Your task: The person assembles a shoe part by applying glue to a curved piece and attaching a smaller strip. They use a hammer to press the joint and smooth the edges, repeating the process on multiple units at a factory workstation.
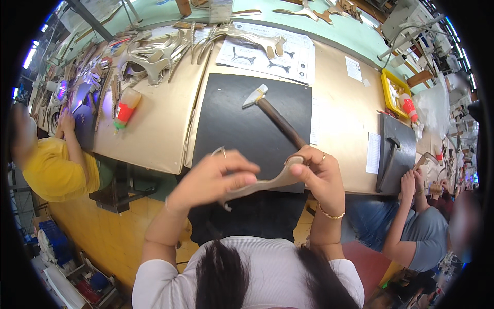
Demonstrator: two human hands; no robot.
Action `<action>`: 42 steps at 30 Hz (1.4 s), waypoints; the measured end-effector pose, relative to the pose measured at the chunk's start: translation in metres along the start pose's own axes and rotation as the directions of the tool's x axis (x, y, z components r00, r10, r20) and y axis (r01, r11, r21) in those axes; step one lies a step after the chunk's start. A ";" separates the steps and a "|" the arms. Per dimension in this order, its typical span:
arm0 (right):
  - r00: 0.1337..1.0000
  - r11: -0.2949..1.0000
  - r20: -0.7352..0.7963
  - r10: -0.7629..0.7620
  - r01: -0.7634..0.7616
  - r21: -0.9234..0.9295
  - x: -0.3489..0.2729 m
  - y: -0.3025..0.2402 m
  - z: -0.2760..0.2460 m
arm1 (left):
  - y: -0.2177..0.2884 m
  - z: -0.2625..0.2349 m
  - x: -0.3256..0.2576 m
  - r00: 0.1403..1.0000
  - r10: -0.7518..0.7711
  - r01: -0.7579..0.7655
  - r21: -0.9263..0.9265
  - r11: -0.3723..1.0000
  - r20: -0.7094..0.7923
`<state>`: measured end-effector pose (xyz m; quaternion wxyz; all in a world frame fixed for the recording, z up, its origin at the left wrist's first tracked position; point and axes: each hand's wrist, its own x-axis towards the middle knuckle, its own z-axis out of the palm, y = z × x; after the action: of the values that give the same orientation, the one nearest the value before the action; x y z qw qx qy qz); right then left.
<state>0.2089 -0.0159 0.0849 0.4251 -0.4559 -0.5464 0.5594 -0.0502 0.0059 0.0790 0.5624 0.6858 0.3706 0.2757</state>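
A curved beige strip that looks like leather (272, 181) spans the space between my hands, above the near edge of a black board (226, 118). My right hand (324, 172) pinches its right end between thumb and fingers. Over the strip's left part is my left hand (218, 175), slightly blurred, its thumb and forefinger apart; whether its palm touches the strip I cannot tell. The strip's far left end shows below that hand. A hammer (280, 121) with a brown wooden handle lies on the board, its metal head pointing away to the left.
Drawing sheets (293, 54) lie behind the board, with beige cut pieces (247, 38) partly over them. More pieces (154, 56) pile up at the far left, near a red-labelled bottle (126, 108). A yellow tray (393, 92) stands right. Co-workers sit on both sides.
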 end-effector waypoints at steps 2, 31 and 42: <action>0.995 0.989 -0.069 0.074 -0.064 0.133 0.006 0.022 -0.002 | -0.023 -0.027 0.028 0.983 -0.186 0.180 -0.244 0.953 0.001; 0.928 0.997 -0.368 -0.062 0.076 0.025 -0.016 0.136 0.032 | -0.065 -0.135 0.245 0.689 0.110 -0.438 -0.290 0.851 -0.716; 0.937 0.999 -0.346 -0.052 0.047 -0.022 -0.016 0.135 0.032 | -0.001 -0.291 0.026 0.527 0.296 0.378 0.532 0.758 -0.797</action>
<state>0.1847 -0.0437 -0.0493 0.5254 -0.5364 -0.4779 0.4559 -0.2670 0.1929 0.1397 0.0404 0.6019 0.6835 0.4110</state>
